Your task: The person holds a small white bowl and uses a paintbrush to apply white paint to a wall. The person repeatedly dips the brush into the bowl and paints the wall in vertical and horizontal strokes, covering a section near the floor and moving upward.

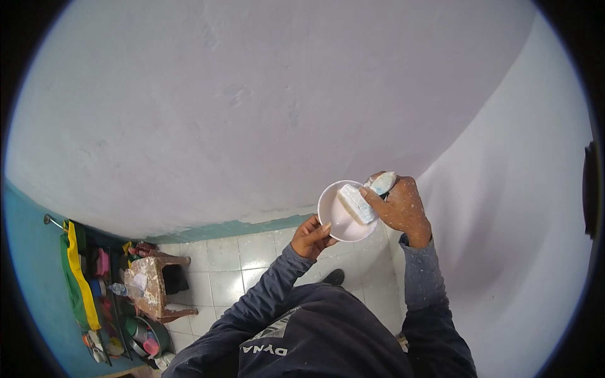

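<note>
My left hand (312, 237) grips the rim of a white bowl (323, 208), thumb over the near edge. Pale pinkish paint (343, 226) covers the bottom of the bowl. My right hand (401, 205), flecked with paint, is closed around the handle of a flat paintbrush (358, 203). The brush's paint-caked head lies over the bowl's right side, its bristles angled down towards the paint; whether they touch it I cannot tell. Beyond both hands rises a pale plastered wall (264, 118) with patchy marks and a teal strip (222, 230) along its foot.
A paint-stained stool (153, 290) stands on the tiled floor (224, 253) at the left, with a plastic bottle (125, 289) on it. Behind it are a rack with a green-and-yellow cloth (78, 279) and a tub (160, 330) of household items. Another white wall (510, 245) stands close at the right.
</note>
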`<state>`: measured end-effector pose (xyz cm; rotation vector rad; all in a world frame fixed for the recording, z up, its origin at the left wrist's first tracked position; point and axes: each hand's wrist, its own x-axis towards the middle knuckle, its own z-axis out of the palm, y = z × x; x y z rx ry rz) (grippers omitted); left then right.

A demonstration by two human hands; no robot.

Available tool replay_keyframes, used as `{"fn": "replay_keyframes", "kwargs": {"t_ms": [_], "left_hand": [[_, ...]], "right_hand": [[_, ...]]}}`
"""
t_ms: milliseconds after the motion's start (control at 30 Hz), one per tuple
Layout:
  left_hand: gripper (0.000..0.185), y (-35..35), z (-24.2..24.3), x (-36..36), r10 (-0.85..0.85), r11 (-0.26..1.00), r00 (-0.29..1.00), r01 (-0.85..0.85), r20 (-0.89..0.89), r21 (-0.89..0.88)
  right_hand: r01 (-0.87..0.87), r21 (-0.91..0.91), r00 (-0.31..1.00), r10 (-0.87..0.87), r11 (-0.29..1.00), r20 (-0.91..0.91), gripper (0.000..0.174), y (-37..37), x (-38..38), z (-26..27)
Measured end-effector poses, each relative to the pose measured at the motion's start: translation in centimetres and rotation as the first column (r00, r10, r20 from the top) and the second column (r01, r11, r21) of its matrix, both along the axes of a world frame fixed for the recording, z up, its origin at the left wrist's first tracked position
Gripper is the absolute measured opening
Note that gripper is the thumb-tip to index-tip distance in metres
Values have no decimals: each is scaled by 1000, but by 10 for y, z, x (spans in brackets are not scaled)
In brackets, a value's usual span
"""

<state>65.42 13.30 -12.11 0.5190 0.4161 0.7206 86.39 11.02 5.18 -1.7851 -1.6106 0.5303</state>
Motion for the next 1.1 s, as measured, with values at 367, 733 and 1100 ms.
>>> {"fn": "replay_keyframes", "kwargs": {"t_ms": [367, 733, 1100], "left_hand": [[31, -3, -3, 1, -6, 1000, 998, 5, 57, 19], [31, -3, 14, 11, -47, 999, 998, 47, 29, 21], [35, -7, 18, 22, -49, 998, 998, 48, 34, 31]], "right_hand": [[280, 30, 864, -238, 960, -443, 29, -2, 34, -12], [132, -6, 932, -126, 991, -341, 31, -14, 33, -8], [-187, 56, 959, 170, 981, 225, 44, 7, 13, 10]]}}
